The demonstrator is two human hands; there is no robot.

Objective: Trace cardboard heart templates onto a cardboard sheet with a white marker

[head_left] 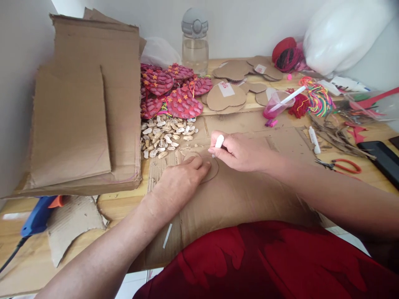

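Observation:
My left hand lies palm down, its fingers resting on a rounded cardboard cutout that is partly hidden beneath them. Under both is a large cardboard sheet. Just to the right, my right hand is closed around a white pen; its blunt end pokes out above the fist, and its lower end points down near the cutout's far edge. Beyond my left hand, a heap of peanut shells sits along the sheet's far left edge.
Cardboard sheets stack high at left, above a blue glue gun. Behind are decorated pink pieces, heart-shaped cardboard cutouts and a water bottle. Orange-handled pliers, a pink cup and a phone lie right.

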